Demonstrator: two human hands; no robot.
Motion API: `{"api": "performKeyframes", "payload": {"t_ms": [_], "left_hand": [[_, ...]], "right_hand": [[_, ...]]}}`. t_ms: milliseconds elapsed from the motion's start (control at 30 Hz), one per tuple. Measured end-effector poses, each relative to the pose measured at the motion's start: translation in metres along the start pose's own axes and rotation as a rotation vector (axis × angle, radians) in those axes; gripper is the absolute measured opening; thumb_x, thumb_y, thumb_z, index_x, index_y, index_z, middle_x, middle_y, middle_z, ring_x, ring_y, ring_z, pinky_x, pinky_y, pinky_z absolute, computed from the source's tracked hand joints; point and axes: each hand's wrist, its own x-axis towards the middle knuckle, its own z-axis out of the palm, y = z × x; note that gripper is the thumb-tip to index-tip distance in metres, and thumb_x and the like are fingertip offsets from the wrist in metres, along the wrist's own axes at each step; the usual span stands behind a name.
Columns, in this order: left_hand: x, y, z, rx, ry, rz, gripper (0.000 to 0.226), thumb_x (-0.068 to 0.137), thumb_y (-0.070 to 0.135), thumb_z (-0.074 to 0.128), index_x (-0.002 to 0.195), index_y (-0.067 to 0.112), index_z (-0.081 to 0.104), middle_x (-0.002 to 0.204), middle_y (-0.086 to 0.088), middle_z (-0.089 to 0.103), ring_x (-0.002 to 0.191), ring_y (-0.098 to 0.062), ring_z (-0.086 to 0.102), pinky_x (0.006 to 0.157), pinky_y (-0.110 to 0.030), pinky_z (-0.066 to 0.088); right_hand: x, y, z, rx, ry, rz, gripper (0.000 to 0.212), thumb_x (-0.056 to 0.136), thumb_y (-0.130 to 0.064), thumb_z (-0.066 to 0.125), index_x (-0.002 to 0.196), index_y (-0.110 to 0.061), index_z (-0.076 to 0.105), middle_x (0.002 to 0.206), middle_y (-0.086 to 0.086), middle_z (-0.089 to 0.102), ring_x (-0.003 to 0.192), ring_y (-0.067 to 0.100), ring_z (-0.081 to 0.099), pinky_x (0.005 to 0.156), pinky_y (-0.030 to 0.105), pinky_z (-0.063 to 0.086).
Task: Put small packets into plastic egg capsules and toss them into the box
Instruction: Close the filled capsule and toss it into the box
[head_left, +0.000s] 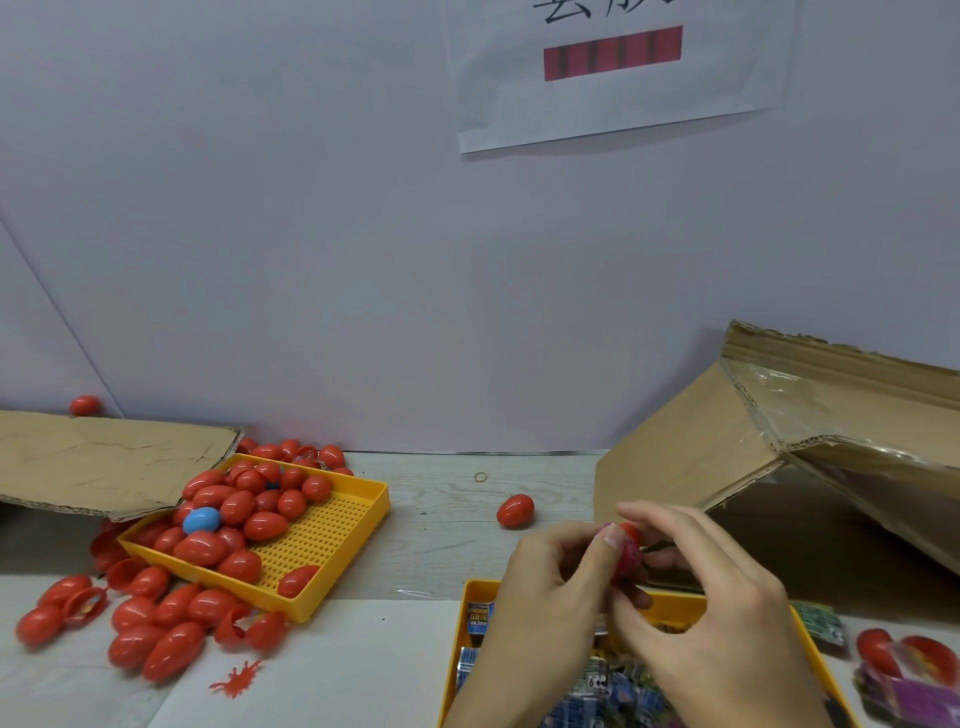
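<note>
Both hands work one red egg capsule over the packet tray.

On the surface (447, 514), a yellow tray (332, 540) at left holds red capsules (one is blue (201, 519)); a loose capsule (515, 511) lies mid-surface. The left hand (550, 587) and right hand (727, 613) each pinch the held capsule (629, 552) in a closed grip above the tray of packets (470, 613), near the cardboard box (779, 441) at right.

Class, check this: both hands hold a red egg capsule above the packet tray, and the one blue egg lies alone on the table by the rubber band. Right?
Not quite. The blue egg lies in the yellow tray among red eggs, as the head view shows; a red egg lies by the rubber band.
</note>
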Motion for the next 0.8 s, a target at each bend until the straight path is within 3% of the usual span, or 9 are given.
{"api": "performKeyframes", "payload": {"t_ms": [233,333,500,700,800], "left_hand": [[0.0,-0.001,0.003,0.017,0.004,-0.004,0.024,0.1,0.028,0.053,0.099,0.019,0.075,0.093,-0.008,0.075,0.08,-0.019,0.072,0.08,-0.042,0.058],[0.0,-0.002,0.003,0.062,0.01,0.011,0.019,0.096,0.029,0.06,0.106,0.019,0.073,0.094,-0.004,0.075,0.085,-0.02,0.073,0.076,-0.028,0.058],[0.0,-0.002,0.003,0.138,0.024,-0.005,0.02,0.095,0.028,0.062,0.11,0.019,0.072,0.097,-0.001,0.075,0.094,-0.019,0.071,0.085,-0.032,0.058],[0.0,0.0,0.005,0.194,0.102,-0.073,0.018,0.09,0.035,0.067,0.105,0.027,0.071,0.096,0.003,0.074,0.095,-0.011,0.069,0.088,-0.028,0.056],[0.001,0.002,0.005,0.206,0.13,-0.083,0.01,0.085,0.04,0.069,0.093,0.035,0.072,0.09,0.005,0.075,0.089,-0.003,0.069,0.085,-0.02,0.055]], "right_hand": [[0.001,-0.003,-0.001,-0.005,0.016,0.021,0.062,0.057,-0.005,0.088,0.108,-0.032,0.066,0.101,-0.018,0.062,0.089,0.0,0.061,0.073,0.005,0.046],[0.001,-0.005,0.0,-0.006,0.021,0.037,0.061,0.057,-0.005,0.089,0.108,-0.029,0.066,0.101,-0.02,0.061,0.089,-0.001,0.06,0.072,0.004,0.046],[0.002,-0.009,-0.001,0.011,0.008,0.08,0.063,0.056,-0.003,0.089,0.107,-0.031,0.066,0.1,-0.018,0.063,0.09,-0.001,0.061,0.072,0.007,0.049],[0.0,-0.01,0.003,0.022,0.034,0.125,0.068,0.051,-0.001,0.09,0.099,-0.041,0.066,0.091,-0.018,0.066,0.085,-0.003,0.064,0.073,0.017,0.053],[0.004,0.002,0.005,0.127,0.032,0.216,0.056,0.064,0.008,0.082,0.09,-0.039,0.068,0.087,-0.011,0.068,0.088,0.0,0.064,0.075,0.02,0.053]]}}
